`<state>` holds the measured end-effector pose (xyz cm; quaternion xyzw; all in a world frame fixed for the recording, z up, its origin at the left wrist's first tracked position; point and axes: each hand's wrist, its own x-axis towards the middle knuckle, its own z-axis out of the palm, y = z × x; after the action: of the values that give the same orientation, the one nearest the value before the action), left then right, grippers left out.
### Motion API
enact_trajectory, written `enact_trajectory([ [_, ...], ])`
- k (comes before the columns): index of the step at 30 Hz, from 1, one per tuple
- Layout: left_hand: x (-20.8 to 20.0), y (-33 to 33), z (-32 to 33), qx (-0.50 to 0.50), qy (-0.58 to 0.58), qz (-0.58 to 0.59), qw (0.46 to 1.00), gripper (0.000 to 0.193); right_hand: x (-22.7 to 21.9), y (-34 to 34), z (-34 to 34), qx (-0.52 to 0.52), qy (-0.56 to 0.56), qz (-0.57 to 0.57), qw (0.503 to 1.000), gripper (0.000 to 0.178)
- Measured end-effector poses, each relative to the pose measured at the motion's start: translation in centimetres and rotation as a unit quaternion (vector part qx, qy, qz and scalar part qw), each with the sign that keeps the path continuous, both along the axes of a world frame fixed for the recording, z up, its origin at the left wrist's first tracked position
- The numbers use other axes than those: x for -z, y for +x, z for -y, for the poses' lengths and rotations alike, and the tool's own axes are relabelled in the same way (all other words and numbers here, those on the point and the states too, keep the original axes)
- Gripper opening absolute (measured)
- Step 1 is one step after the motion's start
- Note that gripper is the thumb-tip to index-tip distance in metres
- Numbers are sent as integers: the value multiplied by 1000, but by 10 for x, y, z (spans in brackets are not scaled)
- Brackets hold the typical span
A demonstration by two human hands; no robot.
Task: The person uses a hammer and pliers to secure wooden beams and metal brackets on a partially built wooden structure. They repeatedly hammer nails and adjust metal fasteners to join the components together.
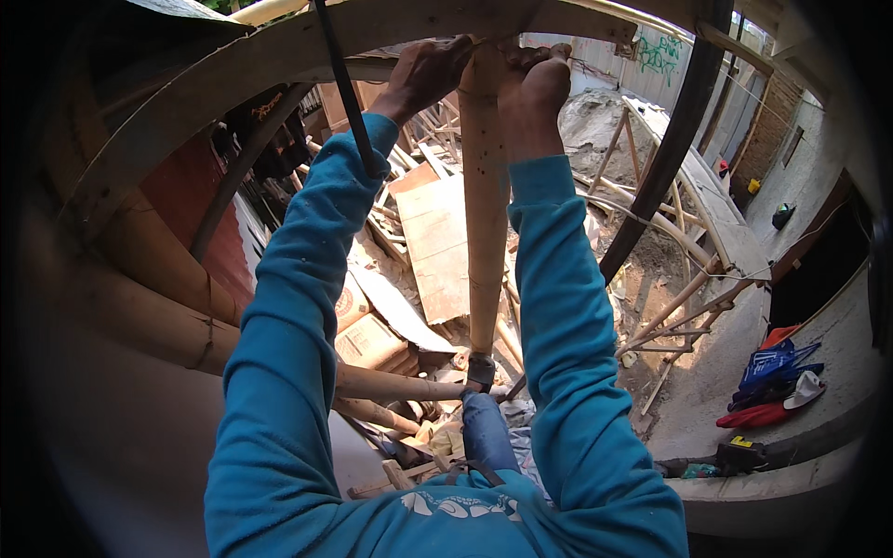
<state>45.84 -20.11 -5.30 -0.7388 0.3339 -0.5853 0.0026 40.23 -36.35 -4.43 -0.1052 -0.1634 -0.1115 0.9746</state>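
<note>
An upright bamboo pole [484,214] stands between my raised arms, its top meeting a curved wooden beam [409,26]. My left hand [430,76] is at the left side of the pole's top, just under the beam, with fingers curled closed. On the pole's right side, my right hand [538,88] is also closed, its thumb uppermost. Whatever the fingers of either hand grip is hidden or too small to make out. A thin dark bar [342,84] slants down across my left forearm. Below, my jeans-covered leg [490,432] ends in a dark shoe beside the pole's lower end.
Horizontal bamboo poles [400,383] run at the lower left. A dark slanting post [665,167] stands to the right. Below lie wooden boards [433,246], brown sacks [372,342] and rubble. A ledge at right holds a blue bag [777,367], a cap [804,390] and a tape measure [741,453].
</note>
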Motion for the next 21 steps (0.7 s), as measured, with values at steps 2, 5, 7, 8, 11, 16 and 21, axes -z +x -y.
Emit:
enact_trajectory([
  [2, 3, 4, -11, -13, 11, -19, 1000, 20, 4, -1, 0, -47, 3, 32, 998, 40],
  [5, 5, 2, -12, -15, 28, -6, 999, 22, 4, -34, 10, -147, 7, 95, 985, 46],
  [7, 7, 6, -25, -63, 35, -29, 997, 27, 22, -21, 13, -187, -10, 202, 961, 43],
  [8, 6, 9, -19, -73, 6, -32, 997, 14, 15, 15, 13, 14, -102, 42, 994, 50],
  [11, 3, 3, 4, 48, -23, -51, 997, 16, 45, 93, 42, 13, -104, 174, 979, 44],
  [16, 6, -9, -3, 1, -48, -41, 998, 15, 37, 89, 36, 32, -120, 191, 974, 49],
  [21, 18, -11, 5, -44, -85, -49, 994, 18, 45, 76, 33, 46, -133, 153, 978, 47],
])
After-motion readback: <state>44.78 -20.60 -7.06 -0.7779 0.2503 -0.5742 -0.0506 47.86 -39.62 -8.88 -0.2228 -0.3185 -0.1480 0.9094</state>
